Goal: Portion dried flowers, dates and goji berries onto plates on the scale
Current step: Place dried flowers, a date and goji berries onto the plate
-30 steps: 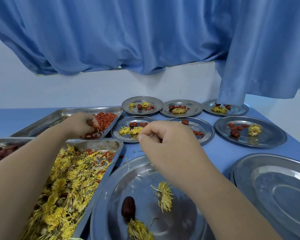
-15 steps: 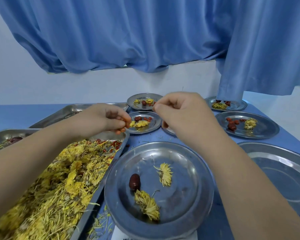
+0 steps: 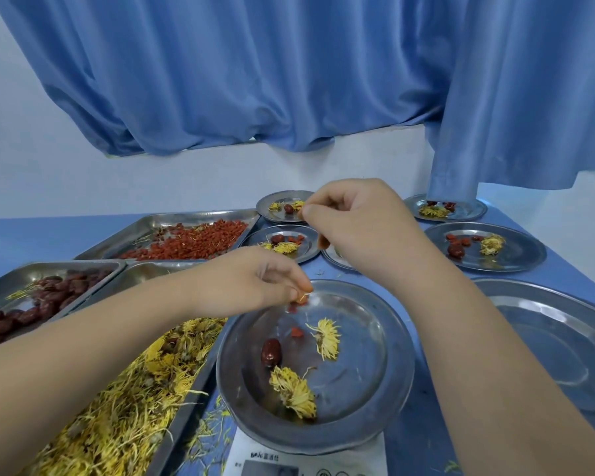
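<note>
Goji berries (image 3: 296, 333): light, squishy, so pinch a few gently.
Left hand (image 3: 255, 283): pinching some over your plate (image 3: 375, 389).
Right hand (image 3: 354, 228): curled, can't tell what's inside.

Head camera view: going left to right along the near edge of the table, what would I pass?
Tray of dried flowers → plate on the scale → empty plate.

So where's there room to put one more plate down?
Bare blue table lies at the far left, behind the goji tray and date tray. The big plate on the right is empty. The middle is crowded: small filled plates sit close together, the left hand pinches goji berries over the scale plate, the right hand hovers behind.
</note>
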Demonstrator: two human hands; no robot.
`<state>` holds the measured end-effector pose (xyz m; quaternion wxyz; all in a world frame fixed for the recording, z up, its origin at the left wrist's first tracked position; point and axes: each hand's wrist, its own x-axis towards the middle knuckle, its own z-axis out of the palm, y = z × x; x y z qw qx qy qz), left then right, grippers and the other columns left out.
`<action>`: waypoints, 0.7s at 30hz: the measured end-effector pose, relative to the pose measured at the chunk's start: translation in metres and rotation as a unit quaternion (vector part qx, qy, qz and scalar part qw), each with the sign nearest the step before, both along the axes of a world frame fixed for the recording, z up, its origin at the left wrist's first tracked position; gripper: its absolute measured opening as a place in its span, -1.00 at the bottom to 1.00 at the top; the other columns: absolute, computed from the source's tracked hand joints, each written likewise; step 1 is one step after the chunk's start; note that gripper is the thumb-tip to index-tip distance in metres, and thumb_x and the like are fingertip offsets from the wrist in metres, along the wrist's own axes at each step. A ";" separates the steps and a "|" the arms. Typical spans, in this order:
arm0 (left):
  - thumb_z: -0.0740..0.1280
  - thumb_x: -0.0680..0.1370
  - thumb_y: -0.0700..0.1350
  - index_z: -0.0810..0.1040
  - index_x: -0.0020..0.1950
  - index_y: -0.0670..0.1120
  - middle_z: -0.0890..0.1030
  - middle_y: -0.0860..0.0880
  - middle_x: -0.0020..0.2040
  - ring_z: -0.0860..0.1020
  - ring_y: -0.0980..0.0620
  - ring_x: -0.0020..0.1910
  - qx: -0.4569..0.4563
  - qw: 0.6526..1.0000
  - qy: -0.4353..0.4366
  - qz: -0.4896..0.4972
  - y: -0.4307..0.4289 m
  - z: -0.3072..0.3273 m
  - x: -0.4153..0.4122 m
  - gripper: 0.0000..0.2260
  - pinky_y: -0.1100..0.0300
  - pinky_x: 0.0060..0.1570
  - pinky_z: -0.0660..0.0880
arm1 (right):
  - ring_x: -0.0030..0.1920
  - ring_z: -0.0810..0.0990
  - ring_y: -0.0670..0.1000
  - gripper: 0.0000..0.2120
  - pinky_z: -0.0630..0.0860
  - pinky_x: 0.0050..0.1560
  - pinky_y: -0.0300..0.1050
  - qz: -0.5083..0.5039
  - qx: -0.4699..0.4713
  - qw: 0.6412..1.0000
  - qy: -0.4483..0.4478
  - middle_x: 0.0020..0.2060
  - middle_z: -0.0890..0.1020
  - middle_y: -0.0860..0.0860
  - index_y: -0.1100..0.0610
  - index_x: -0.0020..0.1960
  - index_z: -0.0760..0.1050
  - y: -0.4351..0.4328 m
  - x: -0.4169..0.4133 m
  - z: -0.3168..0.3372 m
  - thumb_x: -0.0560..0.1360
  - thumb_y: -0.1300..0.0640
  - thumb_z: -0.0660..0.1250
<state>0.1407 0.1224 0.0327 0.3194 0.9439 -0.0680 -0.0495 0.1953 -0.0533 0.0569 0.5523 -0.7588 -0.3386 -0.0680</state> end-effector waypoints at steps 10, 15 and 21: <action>0.39 0.49 -0.34 0.66 0.01 0.00 0.70 -0.05 -0.13 0.67 0.10 -0.16 -0.054 0.997 -0.034 0.054 -0.001 -0.010 0.000 -0.75 0.32 -0.12 0.54 | -0.59 0.41 -0.23 -0.84 0.23 -0.59 -0.47 0.015 -0.023 0.999 0.019 -0.50 0.59 -0.14 0.07 -0.25 0.62 -0.007 0.000 0.003 0.47 0.14 0.31; 0.49 0.44 -0.12 0.65 -0.04 0.17 0.65 0.09 -0.21 0.58 0.19 -0.27 -0.024 0.996 -0.056 0.063 -0.001 -0.011 -0.002 -0.80 0.35 -0.20 0.46 | -0.61 0.40 -0.23 -0.85 0.26 -0.59 -0.44 0.036 -0.014 0.999 0.037 -0.53 0.58 -0.11 0.08 -0.24 0.63 -0.010 -0.001 0.005 0.48 0.16 0.32; 0.32 0.59 -0.10 0.64 0.07 0.07 0.71 0.06 -0.08 0.67 0.10 -0.09 -0.103 0.990 -0.033 0.095 -0.003 -0.006 -0.014 -0.86 0.14 0.01 0.54 | -0.59 0.42 -0.23 -0.85 0.28 -0.57 -0.43 0.039 -0.039 0.998 0.038 -0.50 0.60 -0.12 0.07 -0.23 0.64 -0.013 0.002 0.005 0.47 0.12 0.33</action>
